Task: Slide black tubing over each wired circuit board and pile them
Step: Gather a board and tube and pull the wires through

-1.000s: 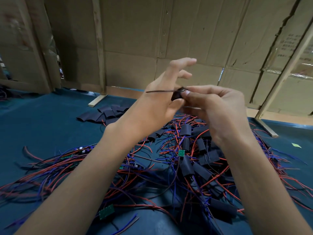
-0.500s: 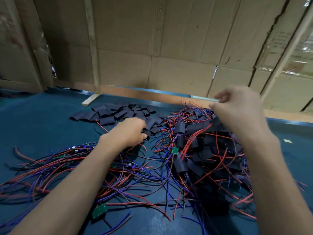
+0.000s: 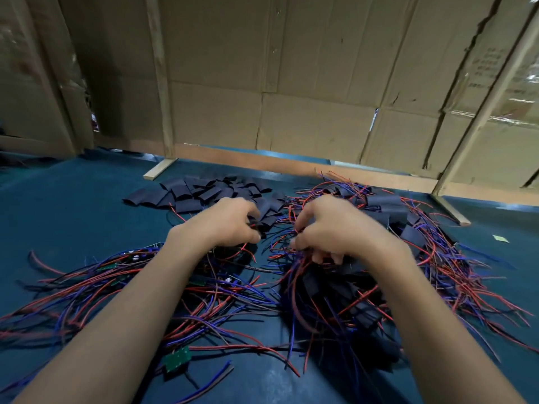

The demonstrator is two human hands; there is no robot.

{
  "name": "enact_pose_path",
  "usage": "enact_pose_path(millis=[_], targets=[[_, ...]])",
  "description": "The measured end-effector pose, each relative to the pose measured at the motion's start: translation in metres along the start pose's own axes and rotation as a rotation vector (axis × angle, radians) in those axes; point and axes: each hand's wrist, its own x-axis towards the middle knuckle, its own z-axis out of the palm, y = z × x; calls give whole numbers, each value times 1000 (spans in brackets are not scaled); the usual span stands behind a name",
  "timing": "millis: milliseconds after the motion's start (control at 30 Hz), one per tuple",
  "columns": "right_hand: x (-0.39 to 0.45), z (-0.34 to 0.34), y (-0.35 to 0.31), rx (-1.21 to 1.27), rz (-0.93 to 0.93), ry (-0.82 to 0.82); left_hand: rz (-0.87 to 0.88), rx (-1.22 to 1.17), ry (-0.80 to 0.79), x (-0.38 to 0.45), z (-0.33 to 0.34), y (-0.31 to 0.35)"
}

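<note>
Reaching into tangled red and blue wires [image 3: 221, 298], left hand [image 3: 230, 225] pinches a black tubing piece [image 3: 256, 227]; right hand [image 3: 329, 231] curls fingers into wires, grip unclear. Loose tubing pile [image 3: 201, 192] lies behind; sleeved boards pile [image 3: 350, 298] right, bare circuit board [image 3: 177, 358] near, cardboard wall [image 3: 291, 83] beyond.

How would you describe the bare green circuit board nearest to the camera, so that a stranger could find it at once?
Start from the blue table and follow the left forearm toward the camera. Just right of it, near the bottom edge, lies a small green circuit board among red and blue wires. Unlike the boards in the pile on the right, it wears no black tubing.
</note>
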Motion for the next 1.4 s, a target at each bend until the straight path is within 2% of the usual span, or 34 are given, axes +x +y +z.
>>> enact_pose_path(millis=[100, 167, 267, 300, 367, 567, 633, 767, 900, 1000, 1100, 1300, 1400], targets=[[-6, -18, 2, 424, 27, 73, 49, -276, 150, -5, -11, 3], [-10, -28, 5, 574, 70, 75, 62, -597, 202, -9, -19, 7], [-14, -40, 10, 874, 91, 9, 33, -1281, 30, -17, -33, 13], [-15, -45, 12, 976, 78, -14, 19, -1448, -43, -20, -37, 13], [-17, -52, 15, 1147, 42, -56, -14, -1608, -141, -24, -43, 12], [-13, -56, 20, 1518, -26, -116, -49, -1704, -238, -25, -47, 12], [-12, -56, 19, 1460, -2, -134, -31, -1736, -223, -24, -46, 15], [-13, -55, 17, 1189, 10, -152, -33, -1799, -214, -24, -42, 20], [-15, -52, 12, 1088, -53, -148, -4, -1799, -232, -26, -42, 25], [-17, -52, 9, 1007, -103, -138, -23, -1752, -194, -26, -41, 31], [-21, -51, 8, 905, -136, -206, -58, -1691, -155, -26, -41, 36], [-20, -44, 4, 890, -254, -173, -58, -1737, -149, -29, -48, 36], [-17, -41, 3, 1008, -309, -131, -12, -1761, -190, -33, -52, 34]])
